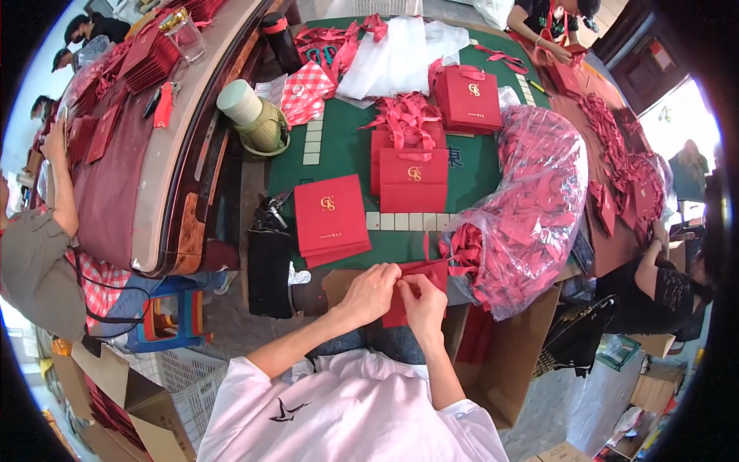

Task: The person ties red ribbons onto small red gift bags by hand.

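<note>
At the table's near edge I hold a small red paper bag (pixel 436 272) between both hands. My left hand (pixel 371 293) pinches its upper left side, fingertips pressed together. Close beside it, my right hand (pixel 423 303) has thumb and fingers closed on the same bag. A strip of red ribbon seems to rise from its top edge; the fingers hide what is between them. Just beyond lies a flat stack of red bags (pixel 332 218) with a gold emblem. Farther in, finished-looking bags with ribbon handles (pixel 414 180) overlap one another. A clear plastic sack of red ribbons (pixel 531 204) bulges at the right.
The green table (pixel 350 165) also bears another bag stack (pixel 466 98), white plastic sheets (pixel 400 61) and a lidded cup (pixel 240 103) in a side holder. A black flask (pixel 282 42) stands behind. Below right is an open cardboard box (pixel 531 346). People work at neighbouring tables.
</note>
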`<state>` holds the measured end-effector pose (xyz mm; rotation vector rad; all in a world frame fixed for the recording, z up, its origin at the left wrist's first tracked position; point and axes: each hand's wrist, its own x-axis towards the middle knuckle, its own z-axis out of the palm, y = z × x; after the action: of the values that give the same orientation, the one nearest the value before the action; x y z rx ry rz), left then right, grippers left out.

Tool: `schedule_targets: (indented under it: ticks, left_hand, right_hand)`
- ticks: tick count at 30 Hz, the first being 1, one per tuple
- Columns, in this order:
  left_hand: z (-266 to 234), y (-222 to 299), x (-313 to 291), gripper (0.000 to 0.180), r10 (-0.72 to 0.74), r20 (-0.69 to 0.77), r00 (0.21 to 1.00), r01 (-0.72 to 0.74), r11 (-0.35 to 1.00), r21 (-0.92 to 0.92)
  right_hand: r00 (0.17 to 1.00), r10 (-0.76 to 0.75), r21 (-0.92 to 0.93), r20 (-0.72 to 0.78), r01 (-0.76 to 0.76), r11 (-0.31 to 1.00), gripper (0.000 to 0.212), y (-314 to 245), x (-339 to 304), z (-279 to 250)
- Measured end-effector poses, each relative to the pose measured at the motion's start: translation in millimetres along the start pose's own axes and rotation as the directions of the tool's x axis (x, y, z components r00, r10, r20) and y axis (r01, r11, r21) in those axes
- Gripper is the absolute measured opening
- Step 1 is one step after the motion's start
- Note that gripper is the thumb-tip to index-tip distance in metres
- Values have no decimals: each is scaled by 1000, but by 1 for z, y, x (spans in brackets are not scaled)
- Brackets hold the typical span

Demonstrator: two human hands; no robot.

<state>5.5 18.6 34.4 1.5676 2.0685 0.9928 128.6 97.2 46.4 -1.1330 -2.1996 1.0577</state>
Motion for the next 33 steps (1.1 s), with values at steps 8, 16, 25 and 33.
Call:
schedule_targets:
  ticks: [8,16,25,33]
  left_hand:
    - [-10,-3,-3,24,-44,-26,999,39,983,-181]
    - [1,0,-7,16,214,-156,964,-225,973,-55]
    - [-7,-1,2,13,147,-147,978,-164,980,-110]
    - [-4,-21,1,14,-131,-24,991,120,957,-266]
  right_hand:
    - [992,-103,74,71,98,992,7,-9,16,-31]
    - [843,-217,8,491,245,969,13,14,55,-43]
    - [938,10,276,348,-112,955,17,35,70,-11]
    - [996,72,378,44,-84,922,15,46,80,-3]
